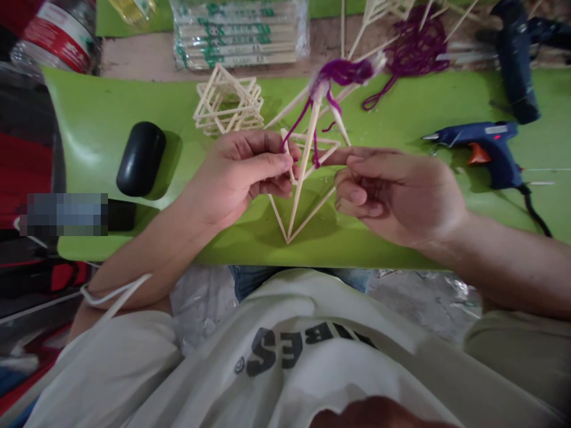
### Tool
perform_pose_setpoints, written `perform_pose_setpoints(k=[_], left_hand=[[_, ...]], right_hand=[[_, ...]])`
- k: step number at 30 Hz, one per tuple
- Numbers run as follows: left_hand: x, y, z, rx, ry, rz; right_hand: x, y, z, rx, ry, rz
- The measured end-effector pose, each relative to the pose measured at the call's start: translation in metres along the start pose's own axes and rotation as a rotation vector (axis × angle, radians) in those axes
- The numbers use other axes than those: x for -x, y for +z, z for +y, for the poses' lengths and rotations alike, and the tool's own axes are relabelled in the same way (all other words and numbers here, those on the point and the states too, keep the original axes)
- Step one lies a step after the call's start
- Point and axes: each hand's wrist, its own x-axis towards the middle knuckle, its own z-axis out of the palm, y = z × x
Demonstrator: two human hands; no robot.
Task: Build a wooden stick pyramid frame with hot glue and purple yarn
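Both hands on a stick frame wound with purple yarn, over the green counter [111, 125].

Left hand [241, 175]: fingers pinched shut on the stick frame [303, 178], held upright, its tip on the counter. Right hand [392, 196]: fingers curled, forefinger out, touching the yarn [343, 72] strand. Glue gun [486, 148] lies right; stick cube [228, 107] behind.

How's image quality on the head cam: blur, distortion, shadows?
Head view: wide-angle bend bows the green table edge; the purple yarn atop the stick frame is motion-blurred, while the left hand and right hand are fairly sharp; soft shadows lie beside the black case and glue gun; no harsh glare.
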Motion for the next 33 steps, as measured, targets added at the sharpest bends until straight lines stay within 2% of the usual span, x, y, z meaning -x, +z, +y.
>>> perform_pose_setpoints(k=[5,10,14,16,19,21,26,33], left_hand=[[0.0,0.0,0.0,-0.026,-0.011,0.018],[0.0,-0.001,0.001,-0.022,-0.024,-0.005],[0.0,-0.001,0.001,-0.053,-0.04,-0.002],[0.0,-0.001,0.001,-0.059,-0.039,0.016],[0.001,0.0,0.002,-0.041,-0.043,0.016],[0.002,0.001,0.004,-0.049,-0.056,0.013],[0.001,0.004,0.006,-0.062,-0.05,0.025],[-0.002,0.003,0.0,0.013,0.021,0.009]], right_hand=[[0.001,0.002,-0.003,-0.003,0.027,-0.075],[-0.003,0.003,0.002,0.048,-0.037,0.064],[-0.005,-0.003,0.012,0.286,-0.186,0.083],[-0.003,-0.003,0.015,0.465,-0.326,0.119],[0.0,0.004,0.016,0.702,-0.568,0.135],[0.001,0.01,0.02,0.83,-0.637,0.121],[-0.002,0.02,0.034,1.018,-0.607,0.153],[0.002,0.013,0.034,0.991,-0.562,0.159]])
